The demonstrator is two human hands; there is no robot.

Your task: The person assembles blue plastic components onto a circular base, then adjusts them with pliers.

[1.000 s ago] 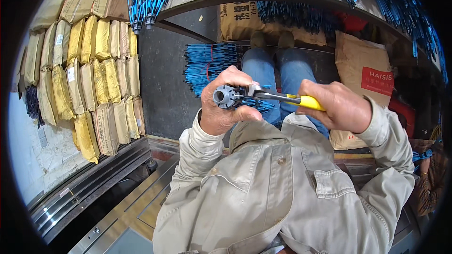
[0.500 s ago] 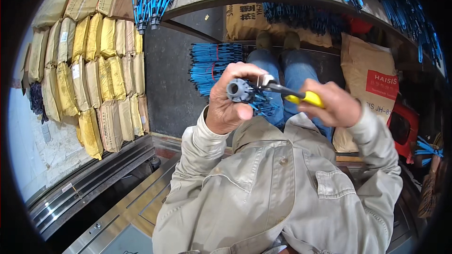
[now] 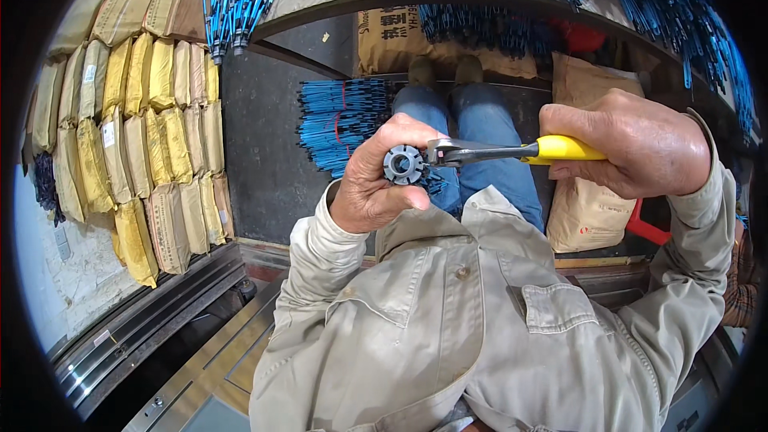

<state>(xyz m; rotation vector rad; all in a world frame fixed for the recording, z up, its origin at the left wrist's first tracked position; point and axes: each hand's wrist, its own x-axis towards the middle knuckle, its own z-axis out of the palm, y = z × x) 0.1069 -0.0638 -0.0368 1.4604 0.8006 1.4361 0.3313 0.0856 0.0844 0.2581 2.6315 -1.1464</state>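
Up in front of the chest, over the jeans (image 3: pixel 488 124): clamping a small toothed steel ring (image 3: pixel 402 165) in the left hand (image 3: pixel 372 192), fingers and thumb curled shut round its rim, open bore facing the camera. Squeezing the yellow-handled pliers (image 3: pixel 512 150) in the right hand (image 3: pixel 632 148), fist closed on the grip, metal nose touching the ring's right edge. Not resolving whether the nose is biting a tooth or just resting on it: too small to tell.

Comparing with a second ago:
- keeping the ring almost where it was, same face up, same left-hand grip.
- swinging the handle up from a downward slant to nearly level, right fist rising with it.
- bringing both hands closer to the head, so showing larger now.
- holding nose-to-ring contact throughout, no gap opening.

Reading that as levering or twisting against the ring, not repositioning it. Judging the work as mid-stroke: nothing coming loose, nothing dropping, ring looking intact.

Around: blue rod bundles (image 3: pixel 340 120) lying on the dark floor beyond the knees, yellow sacks (image 3: pixel 152 136) stacking up well to the left, a brown paper sack (image 3: pixel 588 208) standing just beside the right leg. None of these touching either hand.
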